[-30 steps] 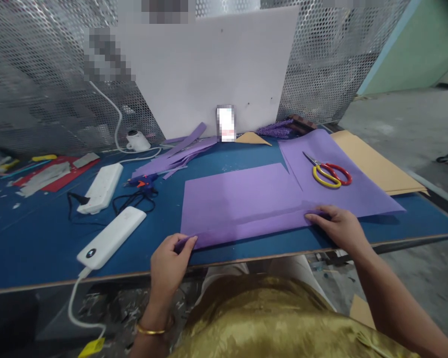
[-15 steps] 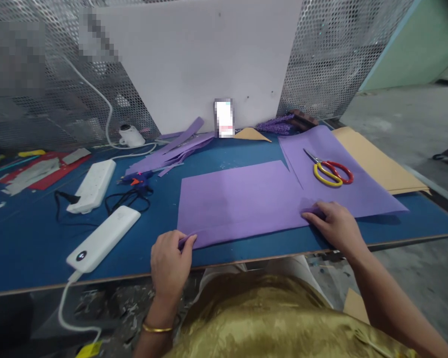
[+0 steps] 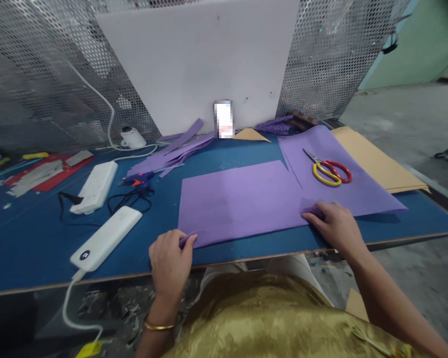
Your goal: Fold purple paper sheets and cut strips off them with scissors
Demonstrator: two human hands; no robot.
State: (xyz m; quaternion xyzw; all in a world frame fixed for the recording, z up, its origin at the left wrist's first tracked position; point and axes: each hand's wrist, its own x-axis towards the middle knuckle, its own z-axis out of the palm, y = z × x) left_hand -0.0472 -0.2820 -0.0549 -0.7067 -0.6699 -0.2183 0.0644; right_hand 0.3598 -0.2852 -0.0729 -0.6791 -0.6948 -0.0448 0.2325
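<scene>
A purple sheet of paper [image 3: 235, 201] lies flat at the front of the blue table, its near edge turned up in a narrow fold. My left hand [image 3: 171, 256] pinches that edge at its left corner between thumb and fingers. At the right corner my right hand [image 3: 332, 223] grips the same edge, fingers curled over it. Beyond the right hand, a larger purple sheet [image 3: 362, 199] carries scissors [image 3: 328, 171] with one red and one yellow handle loop, blades slightly apart.
Left of the sheet are a white power bank [image 3: 106, 238], a white power strip [image 3: 95, 186] and a blue glue gun [image 3: 138, 181]. Purple paper strips [image 3: 171, 151] lie behind. A phone [image 3: 224, 119] leans on a white board [image 3: 205, 59]. Tan sheets [image 3: 381, 161] lie at right.
Both hands keep their hold on the near edge of the purple sheet, almost unmoved. The view has shifted very slightly.
</scene>
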